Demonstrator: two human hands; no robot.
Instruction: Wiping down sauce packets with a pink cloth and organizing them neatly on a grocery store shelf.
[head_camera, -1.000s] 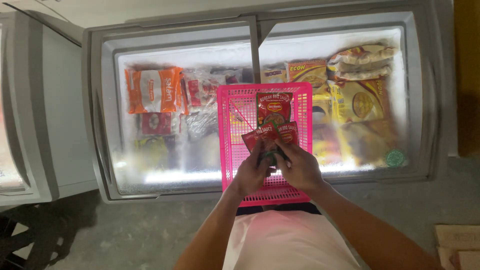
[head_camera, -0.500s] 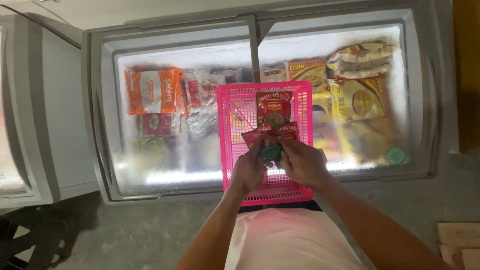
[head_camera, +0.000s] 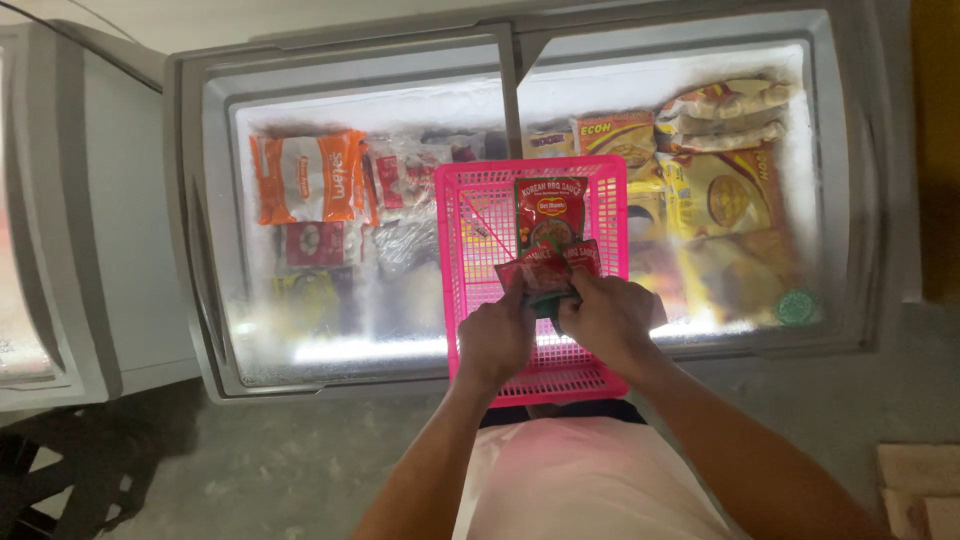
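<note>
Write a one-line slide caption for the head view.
Both hands, left hand and right hand, hold red sauce packets over a pink basket resting on a glass-topped chest freezer.

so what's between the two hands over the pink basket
In the head view, a small bunch of red sauce packets sits between the left hand and the right hand, both gripping it over the pink basket.

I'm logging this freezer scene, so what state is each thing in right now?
Chest freezer: glass lid shut, lit inside, frosted.
Pink basket: resting on the lid.
Red sauce pouch: lying flat in the basket.
Small red packets: held by both hands.
Left hand: gripping.
Right hand: gripping.
</note>
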